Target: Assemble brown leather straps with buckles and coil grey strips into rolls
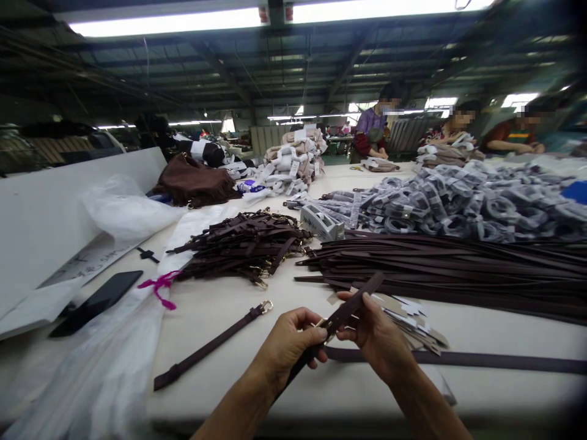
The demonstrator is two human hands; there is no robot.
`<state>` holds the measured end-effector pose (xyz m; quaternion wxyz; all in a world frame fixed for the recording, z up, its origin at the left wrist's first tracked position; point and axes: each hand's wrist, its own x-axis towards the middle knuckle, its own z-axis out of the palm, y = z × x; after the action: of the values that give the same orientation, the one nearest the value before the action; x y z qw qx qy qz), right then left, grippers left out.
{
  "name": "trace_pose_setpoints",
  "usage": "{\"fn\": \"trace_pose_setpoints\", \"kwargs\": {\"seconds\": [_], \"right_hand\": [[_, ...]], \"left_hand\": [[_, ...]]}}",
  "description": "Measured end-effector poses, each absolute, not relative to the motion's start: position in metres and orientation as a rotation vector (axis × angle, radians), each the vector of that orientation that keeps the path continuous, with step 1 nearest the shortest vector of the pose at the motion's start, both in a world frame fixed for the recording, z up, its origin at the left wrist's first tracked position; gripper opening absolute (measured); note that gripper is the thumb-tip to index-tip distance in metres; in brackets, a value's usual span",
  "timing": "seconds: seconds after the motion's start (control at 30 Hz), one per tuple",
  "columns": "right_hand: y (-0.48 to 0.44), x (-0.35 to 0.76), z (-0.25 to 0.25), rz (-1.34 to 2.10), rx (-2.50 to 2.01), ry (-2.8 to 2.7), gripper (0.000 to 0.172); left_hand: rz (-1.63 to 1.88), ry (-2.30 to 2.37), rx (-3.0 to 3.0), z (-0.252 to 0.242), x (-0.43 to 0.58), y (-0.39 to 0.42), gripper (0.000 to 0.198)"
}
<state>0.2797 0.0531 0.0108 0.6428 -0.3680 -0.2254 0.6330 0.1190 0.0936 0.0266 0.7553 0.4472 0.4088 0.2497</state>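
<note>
Both my hands grip one dark brown leather strap (362, 292) above the near edge of the white table (215, 308). My left hand (288, 343) is closed round the strap's lower part, next to a small metal buckle. My right hand (372, 330) pinches the upper part, whose free end points up and right. A long brown strap (481, 360) lies flat on the table under my right hand and runs off to the right. A short strap with a gold clasp (208, 347) lies to the left of my hands.
A pile of short clasped straps (245, 244) and a long bundle of straps (458, 266) lie ahead. Paper tags (413, 318), a tag gun (322, 223), wrapped grey belts (458, 205), a black phone (98, 300), plastic bags (123, 211). Several people work at the far right.
</note>
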Motion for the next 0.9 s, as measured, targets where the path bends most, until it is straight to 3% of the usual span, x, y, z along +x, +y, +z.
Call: {"fn": "trace_pose_setpoints", "kwargs": {"seconds": [0.1,0.33,0.5,0.6,0.7,0.77,0.9], "right_hand": [[0.051,0.277,0.009,1.400,-0.919,-0.625,0.024],[0.045,0.274,0.006,1.198,-1.138,-0.959,0.026],[0.039,0.271,0.019,0.536,-1.376,-1.519,0.025],[0.037,0.267,0.020,0.185,-1.285,-1.921,0.036],[0.036,0.263,0.017,0.013,-1.211,-2.139,0.043],[0.036,0.265,0.018,0.107,-1.179,-2.152,0.041],[0.043,0.281,0.026,0.731,-1.104,-2.088,0.026]], "left_hand": [[0.546,0.900,1.000,0.026,0.119,0.094,0.027],[0.479,0.922,1.114,0.032,0.117,0.096,0.023],[0.377,0.968,1.273,0.037,0.121,0.103,0.019],[0.347,0.986,1.364,0.036,0.125,0.109,0.008],[0.299,0.993,1.495,0.032,0.126,0.116,0.012],[0.270,0.981,1.593,0.030,0.124,0.119,0.015],[0.296,0.891,1.807,0.035,0.120,0.123,0.027]]}}
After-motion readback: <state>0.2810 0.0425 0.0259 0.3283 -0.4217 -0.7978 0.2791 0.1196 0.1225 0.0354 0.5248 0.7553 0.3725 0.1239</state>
